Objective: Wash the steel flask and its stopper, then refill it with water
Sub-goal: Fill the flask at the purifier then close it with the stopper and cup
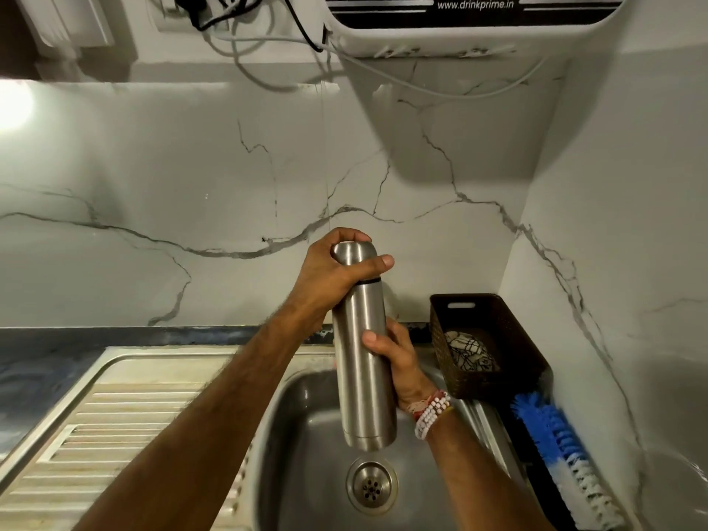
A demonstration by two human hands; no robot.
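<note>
A tall steel flask (362,362) is held upright above the sink basin (306,446), tilted slightly. Its rounded steel cap (352,256) sits on top, above a thin black ring. My left hand (329,275) wraps around the cap from the left, thumb across its front. My right hand (396,362) grips the flask body from the right side, fingers behind it and thumb on the front. Beaded bracelets circle the right wrist. The stopper is not visible.
The drain (371,485) lies directly below the flask. A ribbed steel drainboard (115,435) extends left. A dark brown basket (486,343) with a patterned cloth stands right, a blue-and-white bottle brush (555,450) beside it. A water purifier (459,21) hangs above on the marble wall.
</note>
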